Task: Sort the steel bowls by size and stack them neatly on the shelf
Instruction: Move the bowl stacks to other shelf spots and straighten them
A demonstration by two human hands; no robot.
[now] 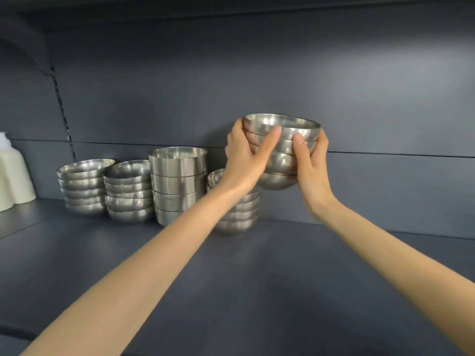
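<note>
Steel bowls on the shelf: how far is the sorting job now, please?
Done: the far-left stack, the second stack, the straight-walled stack and the fourth stack stand in a row on the shelf. In hand: the left hand and right hand grip a fifth stack of nested bowls, clear of the shelf. Left: setting it down, probably on the bare part at the right.

Grey shelf (282,265): bowl stacks (177,181), white bottles (15,181)

Four bowl stacks (84,186) (128,191) (177,183) (239,214) on one shelf (282,278), one held stack (284,160), two hands (244,160) (313,170).
</note>
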